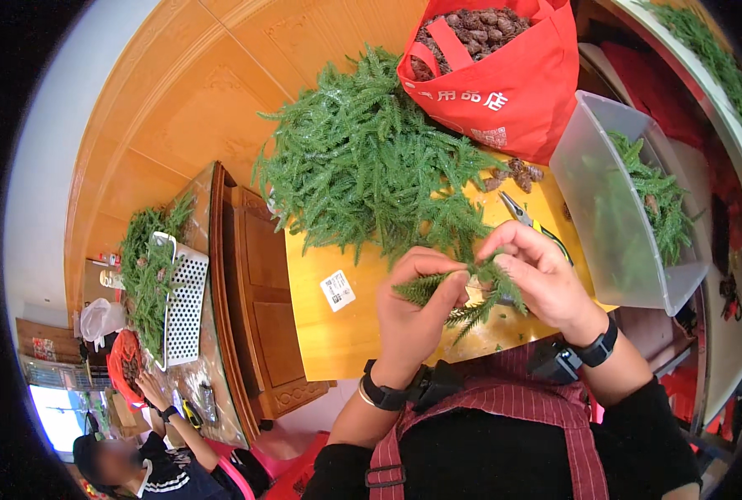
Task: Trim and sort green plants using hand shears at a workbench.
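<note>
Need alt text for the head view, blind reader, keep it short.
Both of the person's hands, left hand and right hand, pinch a small green fir-like sprig above a yellow table. Behind lie a big pile of green sprigs, a red bag of pine cones and a clear plastic bin.

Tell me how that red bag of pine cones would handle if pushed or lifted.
The red bag looks soft-sided, so it would likely sag rather than slide cleanly. Heaped with pine cones to its open top, it could spill if tipped. Cones are probably light, so lifting by the handles seems easy.
</note>
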The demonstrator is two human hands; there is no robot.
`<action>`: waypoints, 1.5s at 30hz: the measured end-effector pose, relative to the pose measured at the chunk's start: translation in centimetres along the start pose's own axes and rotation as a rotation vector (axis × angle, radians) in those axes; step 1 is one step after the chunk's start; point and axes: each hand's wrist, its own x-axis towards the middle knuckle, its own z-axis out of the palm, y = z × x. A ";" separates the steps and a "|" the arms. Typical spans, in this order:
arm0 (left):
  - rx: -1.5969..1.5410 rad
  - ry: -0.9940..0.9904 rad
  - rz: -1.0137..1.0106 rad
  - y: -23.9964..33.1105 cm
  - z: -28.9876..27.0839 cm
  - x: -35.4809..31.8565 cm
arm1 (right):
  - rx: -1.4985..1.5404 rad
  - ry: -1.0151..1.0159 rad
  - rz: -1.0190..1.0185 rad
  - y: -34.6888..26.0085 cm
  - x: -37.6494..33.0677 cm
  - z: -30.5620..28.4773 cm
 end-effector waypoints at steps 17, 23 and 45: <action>0.370 -0.128 0.286 1.3 -0.5 0.2 | 0.088 -0.323 0.368 -2.4 0.3 -1.3; 0.328 -0.130 0.195 0.9 -0.4 0.2 | 0.031 -0.344 0.398 -2.9 0.6 -1.2; 0.104 -0.041 -0.206 1.1 -0.1 0.1 | -1.126 0.011 -0.413 -2.6 0.0 1.1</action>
